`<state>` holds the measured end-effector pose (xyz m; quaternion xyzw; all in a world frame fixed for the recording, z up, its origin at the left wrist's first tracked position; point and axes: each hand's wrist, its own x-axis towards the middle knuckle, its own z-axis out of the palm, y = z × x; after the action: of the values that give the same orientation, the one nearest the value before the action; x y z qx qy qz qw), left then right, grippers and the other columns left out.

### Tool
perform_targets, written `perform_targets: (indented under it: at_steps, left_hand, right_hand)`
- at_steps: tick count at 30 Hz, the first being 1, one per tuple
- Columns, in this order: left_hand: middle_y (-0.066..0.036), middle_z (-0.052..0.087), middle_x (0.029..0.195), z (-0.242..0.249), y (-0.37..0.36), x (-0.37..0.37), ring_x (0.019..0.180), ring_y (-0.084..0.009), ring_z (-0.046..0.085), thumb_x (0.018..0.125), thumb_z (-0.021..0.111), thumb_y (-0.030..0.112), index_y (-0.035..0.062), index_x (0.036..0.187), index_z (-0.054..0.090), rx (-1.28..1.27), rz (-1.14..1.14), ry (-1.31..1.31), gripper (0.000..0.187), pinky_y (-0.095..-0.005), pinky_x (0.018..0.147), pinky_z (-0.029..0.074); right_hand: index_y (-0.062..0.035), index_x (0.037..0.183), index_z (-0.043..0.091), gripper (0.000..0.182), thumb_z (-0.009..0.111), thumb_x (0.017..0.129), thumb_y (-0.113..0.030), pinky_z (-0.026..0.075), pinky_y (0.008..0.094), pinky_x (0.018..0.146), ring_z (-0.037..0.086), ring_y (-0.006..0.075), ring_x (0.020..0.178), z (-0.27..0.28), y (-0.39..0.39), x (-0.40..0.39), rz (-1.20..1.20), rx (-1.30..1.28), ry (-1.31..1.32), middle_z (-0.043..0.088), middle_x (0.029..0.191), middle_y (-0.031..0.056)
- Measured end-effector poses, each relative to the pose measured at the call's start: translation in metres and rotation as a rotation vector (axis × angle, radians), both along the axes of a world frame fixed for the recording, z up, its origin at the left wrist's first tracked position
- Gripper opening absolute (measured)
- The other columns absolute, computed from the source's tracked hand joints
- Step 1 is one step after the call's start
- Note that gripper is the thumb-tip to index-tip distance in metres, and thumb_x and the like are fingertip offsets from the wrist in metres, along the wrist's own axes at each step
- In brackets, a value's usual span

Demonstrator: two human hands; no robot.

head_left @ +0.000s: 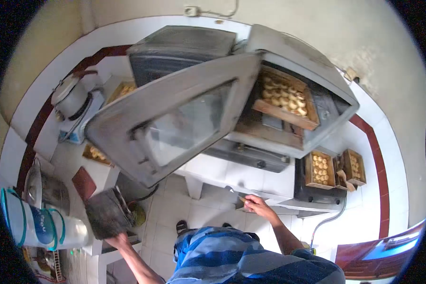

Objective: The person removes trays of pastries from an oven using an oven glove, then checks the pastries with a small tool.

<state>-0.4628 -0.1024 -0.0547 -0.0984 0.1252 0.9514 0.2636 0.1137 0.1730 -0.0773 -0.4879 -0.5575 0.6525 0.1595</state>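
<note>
The floor is tiled; the left hand has its fingers grasping a tray, probably stiff, best held by an edge; the right hand grips a tool.

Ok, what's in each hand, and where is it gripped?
The left hand grips a dark flat object by its near edge. The right hand holds a slim tool by its handle; its exact type is unclear.

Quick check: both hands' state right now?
Left hand: holding a dark square item at its near edge; fingers mostly hidden.
Right hand: closed on a small tool, type unclear.
</note>
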Motion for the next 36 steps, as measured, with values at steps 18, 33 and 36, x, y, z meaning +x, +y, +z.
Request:
perform_targets:
  at_steps: [18, 33, 36]
  left_hand:
    - [-0.011, 0.060, 0.136, 0.093, 0.190, 0.377, 0.124, -0.0321, 0.054, 0.092, 0.060, 0.049, 0.0120, 0.133, 0.060, -0.022, -0.813, -0.188, 0.055, -0.0509, 0.111, 0.039]
    - [-0.009, 0.052, 0.145, 0.185, 0.322, 0.438, 0.133, -0.0296, 0.046, 0.088, 0.045, 0.056, 0.0149, 0.139, 0.055, 0.077, -1.072, -0.026, 0.066, -0.0487, 0.115, 0.033]
    - [-0.009, 0.050, 0.146, 0.200, 0.337, 0.445, 0.134, -0.0308, 0.045, 0.089, 0.046, 0.056, 0.0141, 0.142, 0.051, 0.086, -1.081, -0.045, 0.068, -0.0495, 0.115, 0.033]
  right_hand:
    - [-0.0077, 0.115, 0.069, 0.023, 0.065, 0.093, -0.013, 0.053, 0.0378, 0.070, 0.065, 0.0284, 0.080, 0.289, 0.082, 0.087, -0.253, 1.241, -0.274, 0.066, 0.097, 0.0118]
    - [-0.0057, 0.111, 0.069, 0.024, 0.063, 0.089, -0.008, 0.056, 0.0438, 0.067, 0.065, 0.0334, 0.074, 0.336, 0.132, 0.076, -0.139, 1.506, -0.685, 0.059, 0.090, 0.0118]
    - [-0.0073, 0.113, 0.070, 0.023, 0.062, 0.092, -0.011, 0.054, 0.0449, 0.071, 0.064, 0.0343, 0.080, 0.346, 0.132, 0.074, -0.106, 1.406, -0.675, 0.060, 0.090, 0.0110]
